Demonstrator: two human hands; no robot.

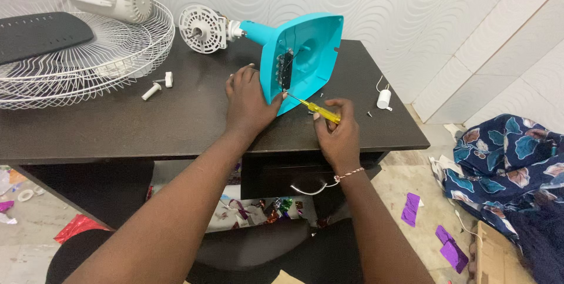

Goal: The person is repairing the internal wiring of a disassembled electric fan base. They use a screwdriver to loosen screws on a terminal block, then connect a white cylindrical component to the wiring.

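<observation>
A turquoise fan base (308, 49) lies on its side on the dark table (176, 119), its open underside facing right and its neck running back to a white motor housing (202, 28). My left hand (249, 102) presses flat against the base's left edge and steadies it. My right hand (338, 134) grips a yellow screwdriver (317, 109), whose tip points up-left into the black switch block (286, 69) inside the base.
White wire fan guards (117, 54) and a dark fan blade (41, 34) fill the table's left. Small white knobs (157, 86), a white capacitor (384, 99) and loose screws (369, 114) lie on top. Patterned blue cloth (511, 160) and foil scraps (411, 209) cover the floor.
</observation>
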